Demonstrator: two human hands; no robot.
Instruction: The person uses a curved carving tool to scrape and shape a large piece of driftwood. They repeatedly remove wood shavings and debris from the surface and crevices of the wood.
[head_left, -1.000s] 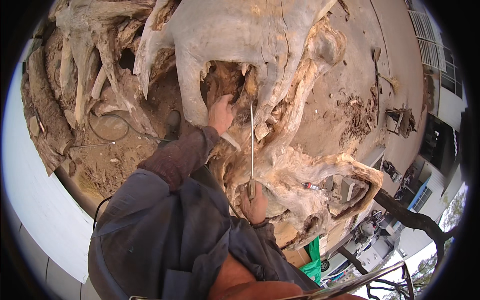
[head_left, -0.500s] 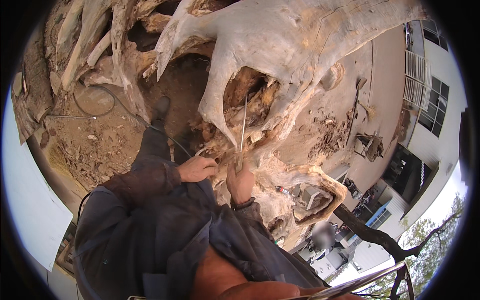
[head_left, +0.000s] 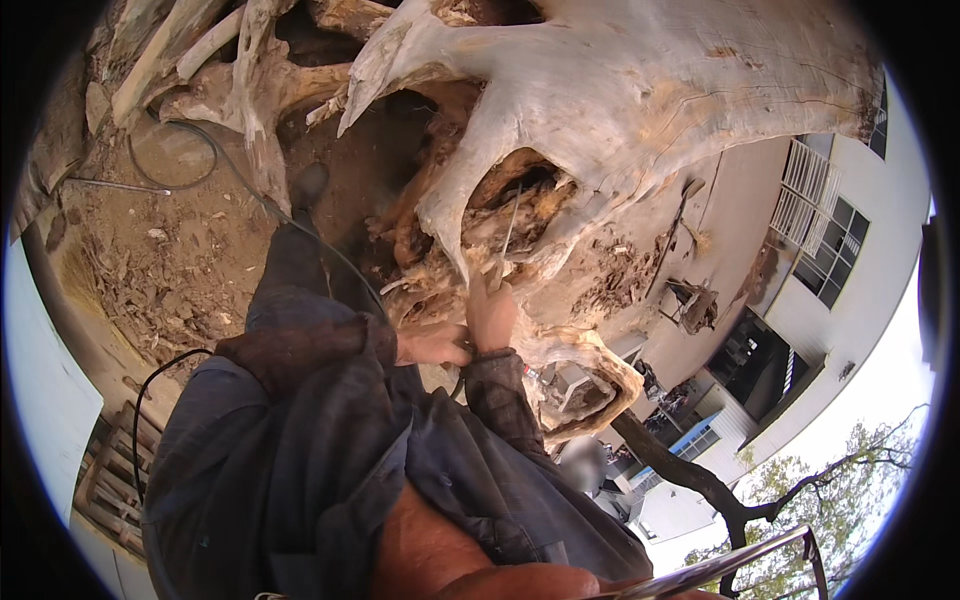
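My right hand (head_left: pixel 491 318) is closed round the near end of a long, thin metal rod (head_left: pixel 513 226). The rod slants away from me into a hollow (head_left: pixel 519 185) in a large, pale tree stump (head_left: pixel 630 95). Rough, broken brown wood lines that hollow around its far end. Just left of my right wrist, my left hand (head_left: pixel 436 343) is closed, its fingertips bent inward. Whatever it grips, if anything, is hidden. A dark cable (head_left: pixel 335 262) runs over my leg toward that hand and drops from sight.
Wood chips (head_left: pixel 180 310) cover the ground at left, where a metal bar (head_left: pixel 118 186) lies. A second hollow stump part (head_left: pixel 615 375) with objects inside is right of my arm. Farther right are a broom-like tool (head_left: pixel 668 235), a wood chunk (head_left: pixel 690 305) and a white building (head_left: pixel 850 300).
My left hand has moved right, up against my right wrist. The right hand still grips the rod, now pulled back slightly in the hollow. The whole view has shifted.
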